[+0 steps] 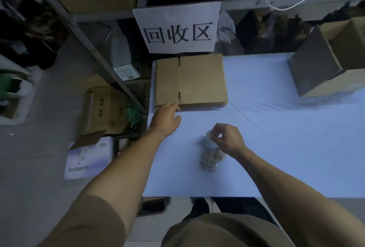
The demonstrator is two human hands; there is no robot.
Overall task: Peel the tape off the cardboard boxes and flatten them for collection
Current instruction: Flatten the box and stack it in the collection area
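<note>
Sign (177, 29) "回收区" above flattened boxes (190, 82)

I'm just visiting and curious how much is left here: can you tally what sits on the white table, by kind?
Flattened cardboard boxes, at the far left under the paper sign: 1 stack; I cannot tell how many sheets.
Boxes not yet flattened, at the far right: 1
Wads of peeled tape, pinched by the right hand: 1
Total: 3

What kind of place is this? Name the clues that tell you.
Probably a storeroom's recycling corner: a white paper sign with handwritten characters hangs from grey metal shelving, above flattened brown cardboard boxes on a white-covered table.
</note>
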